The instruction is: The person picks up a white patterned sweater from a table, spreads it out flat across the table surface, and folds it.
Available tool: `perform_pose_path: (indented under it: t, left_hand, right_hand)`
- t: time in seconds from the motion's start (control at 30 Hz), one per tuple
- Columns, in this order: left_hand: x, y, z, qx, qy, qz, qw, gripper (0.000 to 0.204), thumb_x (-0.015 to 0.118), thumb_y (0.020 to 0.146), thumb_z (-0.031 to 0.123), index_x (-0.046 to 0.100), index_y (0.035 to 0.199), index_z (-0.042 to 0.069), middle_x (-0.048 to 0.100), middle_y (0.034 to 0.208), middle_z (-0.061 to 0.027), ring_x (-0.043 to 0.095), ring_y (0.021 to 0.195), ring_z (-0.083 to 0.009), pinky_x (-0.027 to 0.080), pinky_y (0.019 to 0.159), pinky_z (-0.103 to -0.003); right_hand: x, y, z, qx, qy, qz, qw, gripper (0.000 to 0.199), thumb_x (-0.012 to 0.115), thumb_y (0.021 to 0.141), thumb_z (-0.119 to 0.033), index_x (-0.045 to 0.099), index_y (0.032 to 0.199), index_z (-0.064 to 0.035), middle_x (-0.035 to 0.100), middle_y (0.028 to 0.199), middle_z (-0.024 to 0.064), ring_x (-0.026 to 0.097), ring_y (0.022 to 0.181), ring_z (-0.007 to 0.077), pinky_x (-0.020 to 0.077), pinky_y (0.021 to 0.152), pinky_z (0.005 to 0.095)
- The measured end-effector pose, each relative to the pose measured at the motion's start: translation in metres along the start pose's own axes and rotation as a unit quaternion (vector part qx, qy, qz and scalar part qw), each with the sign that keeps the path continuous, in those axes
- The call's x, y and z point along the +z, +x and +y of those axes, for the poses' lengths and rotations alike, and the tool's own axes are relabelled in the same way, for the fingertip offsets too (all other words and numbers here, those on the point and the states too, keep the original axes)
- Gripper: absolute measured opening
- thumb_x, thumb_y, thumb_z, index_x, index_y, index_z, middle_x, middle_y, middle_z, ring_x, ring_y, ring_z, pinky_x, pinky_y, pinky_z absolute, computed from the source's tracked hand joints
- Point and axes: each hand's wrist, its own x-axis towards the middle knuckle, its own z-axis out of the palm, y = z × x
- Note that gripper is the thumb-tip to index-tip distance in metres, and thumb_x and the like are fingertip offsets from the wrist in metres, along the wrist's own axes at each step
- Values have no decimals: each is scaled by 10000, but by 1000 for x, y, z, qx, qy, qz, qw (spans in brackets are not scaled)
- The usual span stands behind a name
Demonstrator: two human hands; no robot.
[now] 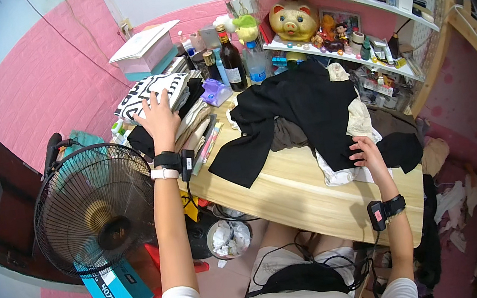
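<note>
Both spread: right hand (372, 160), plus left hand (159, 122) steadying, we reckon, folded black-printed white cloth (144, 88) near bench (282, 184)'s left edge.

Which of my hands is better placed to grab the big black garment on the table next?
Probably your right hand: its fingers are beside the big black garment, while your left hand is on the folded white printed cloth.

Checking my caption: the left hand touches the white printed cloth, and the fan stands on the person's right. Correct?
No: the head view shows the fan on the person's left. The left hand does touch the white printed cloth.
</note>
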Motion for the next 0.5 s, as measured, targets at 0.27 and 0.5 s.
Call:
perform_pose_path:
  t: [0.27,0.5]
  left_hand:
    - [-12,-22,8,61,-1,64,996,630,699,689,180,496,1279,271,473,1322,-42,413,1219,-263,279,953,-623]
    - [-20,-5,10,14,-65,1,998,603,679,712,272,507,1288,228,439,1372,-72,371,1277,-307,217,994,-652]
  right_hand:
    - [5,-9,9,14,-22,-19,999,306,476,938,-331,525,1164,-131,600,992,33,607,747,120,454,618,252]
    - [7,-14,-4,-16,-38,-25,999,328,461,940,-352,521,1167,-123,600,1018,47,602,774,121,452,641,256]
